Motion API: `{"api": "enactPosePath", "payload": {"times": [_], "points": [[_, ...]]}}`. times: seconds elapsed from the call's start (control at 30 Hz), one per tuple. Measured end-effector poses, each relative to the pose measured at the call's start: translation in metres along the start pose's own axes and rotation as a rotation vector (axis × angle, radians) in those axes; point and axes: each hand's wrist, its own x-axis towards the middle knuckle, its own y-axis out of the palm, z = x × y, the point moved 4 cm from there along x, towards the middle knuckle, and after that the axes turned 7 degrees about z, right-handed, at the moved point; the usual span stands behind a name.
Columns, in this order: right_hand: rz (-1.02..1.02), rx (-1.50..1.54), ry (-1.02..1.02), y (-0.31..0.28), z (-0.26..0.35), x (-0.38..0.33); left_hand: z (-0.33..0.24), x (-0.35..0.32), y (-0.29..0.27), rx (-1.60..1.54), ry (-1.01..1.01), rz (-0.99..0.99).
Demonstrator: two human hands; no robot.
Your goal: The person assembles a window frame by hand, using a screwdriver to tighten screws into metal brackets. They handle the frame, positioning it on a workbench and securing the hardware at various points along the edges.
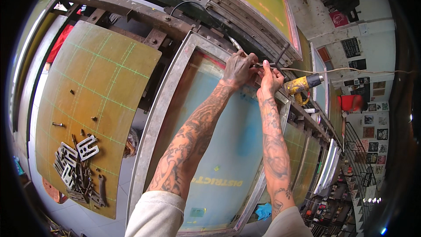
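Observation:
Both my tattooed arms reach over a large screen printing frame (175,72) with blue mesh, to its far edge. My left hand (239,69) is closed at the frame's far bar, its fingers curled round something small that they hide. A slim silvery piece (235,43) sticks out just beyond it; whether the hand touches it I cannot tell. Close beside it, my right hand (269,79) pinches a thin dark metal rod (272,65), thumb on top, one end by the left fingers. Right of this hand lies a yellow heat gun (297,85) with a dark nozzle.
A tan pallet board (109,87) with green grid lines is at left, bearing loose bolts, slotted metal plates (87,148) and wrenches (102,188). Beyond my hands, another framed screen (263,4) rests on the press. A brown cord (342,69) stretches off right. Blue cloth (263,211) lies low.

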Motion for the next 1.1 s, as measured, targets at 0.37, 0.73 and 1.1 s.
{"api": "enactPosePath", "payload": {"times": [0.37, 0.73, 1.1], "points": [[0.258, -0.087, -0.476, 0.008, 0.011, -0.018, -0.01, -0.001, -0.002, 0.059, 0.035, 0.069], [0.285, -0.154, -0.401, 0.013, -0.002, -0.028, -0.016, -0.001, -0.005, 0.023, -0.055, 0.088], [0.281, -0.349, -0.418, 0.017, -0.002, -0.021, -0.01, 0.001, -0.007, 0.001, -0.008, 0.002]]}}
